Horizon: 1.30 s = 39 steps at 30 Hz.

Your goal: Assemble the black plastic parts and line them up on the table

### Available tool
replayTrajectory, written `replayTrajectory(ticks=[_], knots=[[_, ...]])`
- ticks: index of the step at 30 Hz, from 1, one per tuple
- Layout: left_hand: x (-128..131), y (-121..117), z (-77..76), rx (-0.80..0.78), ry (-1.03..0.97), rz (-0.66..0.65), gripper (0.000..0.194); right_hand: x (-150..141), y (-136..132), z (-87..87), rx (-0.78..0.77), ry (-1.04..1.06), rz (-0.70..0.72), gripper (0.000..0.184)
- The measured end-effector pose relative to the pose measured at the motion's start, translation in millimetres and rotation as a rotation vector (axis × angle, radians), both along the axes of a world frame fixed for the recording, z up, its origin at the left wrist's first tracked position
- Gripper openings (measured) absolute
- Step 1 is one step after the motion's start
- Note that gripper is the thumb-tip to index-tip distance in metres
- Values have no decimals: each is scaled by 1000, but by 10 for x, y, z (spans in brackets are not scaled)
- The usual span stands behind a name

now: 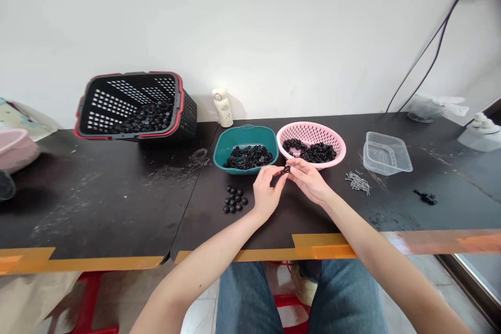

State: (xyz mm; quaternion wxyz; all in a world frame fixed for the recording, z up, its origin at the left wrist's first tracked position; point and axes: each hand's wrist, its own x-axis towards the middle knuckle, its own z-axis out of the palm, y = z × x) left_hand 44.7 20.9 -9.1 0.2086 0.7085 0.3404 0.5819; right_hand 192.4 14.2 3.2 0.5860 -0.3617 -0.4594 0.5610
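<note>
Both hands meet in front of the two bowls, pinching one small black plastic part (286,169) between their fingertips. My left hand (268,190) grips it from the left and my right hand (309,181) from the right; its exact shape is too small to make out. Just behind them stand a teal basin (223,147) with small black ring-like pieces and a pink perforated basket (340,147) with black parts. Several round black caps (234,201) lie on the table left of my left hand. A pile of short grey pins (357,182) lies right of my right hand.
A black-and-red shopping basket (188,115) with round black pieces lies tilted at the back left, near a white bottle (223,108). To the right are a clear plastic container (385,154) and a small black cluster (426,197). Orange tape (321,245) lines the table's front edge.
</note>
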Motion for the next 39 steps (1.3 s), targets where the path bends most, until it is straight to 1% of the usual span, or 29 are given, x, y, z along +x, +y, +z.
replayTrajectory(ticks=[5,10,16,24,29,39], knots=[[4,-10,-9,-18,-3,-7,15,1,8,-39,2,-35,-26,25],[-4,-15,-8,-11,2,-5,11,16,20,-64,8,22,-19,19],[-9,-14,8,-10,4,15,11,32,12,-49,14,36,10,22],[-18,3,3,63,14,22,11,35,2,-38,21,-17,26,28],[-11,15,-6,101,4,41,11,34,2,-49,24,11,36,25],[-18,16,-6,105,12,42,11,39,-2,-60,19,22,62,23]])
